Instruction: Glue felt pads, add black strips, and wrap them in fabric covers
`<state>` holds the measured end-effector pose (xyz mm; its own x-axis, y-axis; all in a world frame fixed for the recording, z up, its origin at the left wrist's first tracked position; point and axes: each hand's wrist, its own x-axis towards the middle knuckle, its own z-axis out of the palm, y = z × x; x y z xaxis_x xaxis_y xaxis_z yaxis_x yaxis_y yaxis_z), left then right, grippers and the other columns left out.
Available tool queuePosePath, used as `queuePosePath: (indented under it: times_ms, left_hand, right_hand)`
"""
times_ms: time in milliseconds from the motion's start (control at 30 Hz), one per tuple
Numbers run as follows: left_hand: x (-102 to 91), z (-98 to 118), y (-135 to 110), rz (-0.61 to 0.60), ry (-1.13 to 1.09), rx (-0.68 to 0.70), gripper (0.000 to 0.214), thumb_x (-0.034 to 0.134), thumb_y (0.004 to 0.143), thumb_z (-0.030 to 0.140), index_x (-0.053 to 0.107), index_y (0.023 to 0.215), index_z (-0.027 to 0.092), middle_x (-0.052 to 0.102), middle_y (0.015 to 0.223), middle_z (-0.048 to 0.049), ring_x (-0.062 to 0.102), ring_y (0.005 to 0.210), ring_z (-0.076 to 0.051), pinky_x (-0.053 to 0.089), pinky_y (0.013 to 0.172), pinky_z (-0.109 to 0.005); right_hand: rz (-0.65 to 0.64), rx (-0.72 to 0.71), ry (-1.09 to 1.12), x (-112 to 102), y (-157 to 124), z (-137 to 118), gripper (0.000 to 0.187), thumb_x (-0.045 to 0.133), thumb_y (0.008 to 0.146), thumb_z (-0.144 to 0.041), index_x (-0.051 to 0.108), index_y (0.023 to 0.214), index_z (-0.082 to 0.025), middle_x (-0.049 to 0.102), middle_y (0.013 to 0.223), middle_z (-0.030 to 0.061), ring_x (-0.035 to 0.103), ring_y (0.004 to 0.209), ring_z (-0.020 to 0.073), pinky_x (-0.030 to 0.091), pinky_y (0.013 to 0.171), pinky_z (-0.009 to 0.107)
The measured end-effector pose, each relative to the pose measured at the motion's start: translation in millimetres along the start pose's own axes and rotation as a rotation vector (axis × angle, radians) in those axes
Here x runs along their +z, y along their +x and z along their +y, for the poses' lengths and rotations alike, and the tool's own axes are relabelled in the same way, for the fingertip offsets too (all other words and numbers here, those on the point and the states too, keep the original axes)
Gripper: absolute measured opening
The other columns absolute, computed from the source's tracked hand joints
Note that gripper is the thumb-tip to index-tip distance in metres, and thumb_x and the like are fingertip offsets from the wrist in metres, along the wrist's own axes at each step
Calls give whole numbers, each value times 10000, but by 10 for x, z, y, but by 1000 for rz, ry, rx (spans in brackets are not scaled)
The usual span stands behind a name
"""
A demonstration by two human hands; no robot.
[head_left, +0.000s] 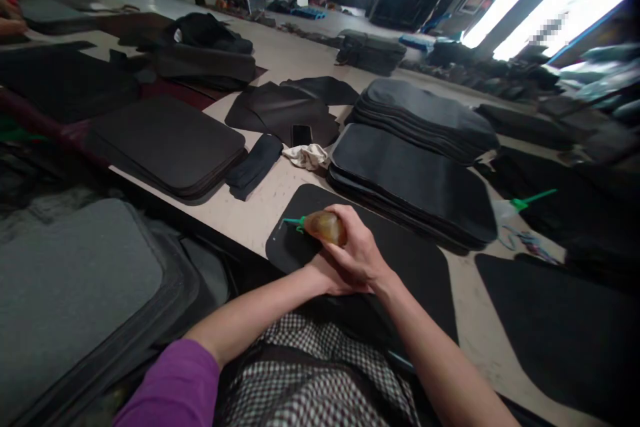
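Note:
My right hand is closed around a soft, amber squeeze bottle with a thin green nozzle. The nozzle points left, over the left part of a black rounded mat that lies in front of me. My left hand is under the right one at the near edge of this mat. Its fingers are mostly hidden, so I cannot see whether they hold anything.
Stacked black mats stand behind, brown ones at left. Between them lie a dark folded cloth, a whitish rag and a phone. Another green nozzle is at right. A person's hand shows far left.

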<state>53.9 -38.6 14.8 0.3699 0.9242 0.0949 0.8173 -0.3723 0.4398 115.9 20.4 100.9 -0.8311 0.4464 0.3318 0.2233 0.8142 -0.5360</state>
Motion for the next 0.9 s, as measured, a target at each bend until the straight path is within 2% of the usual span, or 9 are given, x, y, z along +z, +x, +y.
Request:
queuePosePath:
  times_ms: [67,133,267,400,500,600,700,900]
  left_hand:
    - [-33,-6,-3,61,33,14,763,425,984,662,348,1610,233,259,1700,-59,193,1563,-356,171,1283,-486]
    - [-78,-7,7,108,87,34,816,409,961,718,389,1590,199,360,1654,-97,237,1549,-353,159,1284,-515]
    - [-147,0,34,93,149,94,795,298,989,719,478,1533,169,510,1548,-142,371,1484,-332,200,1252,-527]
    - [-156,-2,36,95,162,93,782,235,986,738,490,1524,231,539,1530,-107,352,1491,-315,177,1238,-558]
    - [-165,2,35,119,169,105,766,230,983,744,519,1494,251,545,1524,-99,349,1487,-300,175,1235,-541]
    - [-183,14,42,132,162,108,742,243,986,737,526,1475,256,522,1542,-99,359,1477,-289,204,1223,-531]
    - [-177,20,53,141,161,111,739,253,989,730,473,1516,261,437,1605,-106,333,1499,-285,206,1221,-540]
    - [-119,8,70,128,184,124,718,240,1007,702,448,1539,268,361,1654,-97,290,1537,-273,183,1236,-523]
  right_hand:
    - [52,1,-29,-1,64,81,480,627,878,-305,464,1328,-268,573,1274,114,591,1171,311,520,1003,481]
    - [102,11,-72,1,138,182,470,626,889,-307,464,1328,-261,570,1267,115,594,1160,305,519,1006,471]
    - [174,67,-143,6,303,402,446,628,916,-362,475,1318,-246,569,1263,126,593,1161,310,522,999,462]
    - [215,103,-172,-8,397,551,448,611,934,-425,479,1319,-238,574,1259,131,602,1143,311,530,979,462]
    - [237,122,-187,-80,345,595,438,610,932,-423,486,1311,-242,580,1238,121,611,1123,308,539,958,455]
    - [254,156,-207,-240,172,640,443,616,928,-428,489,1313,-250,583,1243,118,614,1125,307,542,949,450]
    - [273,201,-256,-491,-113,731,452,624,919,-422,494,1317,-250,586,1242,115,615,1126,306,541,935,440]
    - [337,357,-406,-1151,-952,980,476,627,895,-455,508,1306,-248,607,1200,109,615,1100,312,524,927,451]
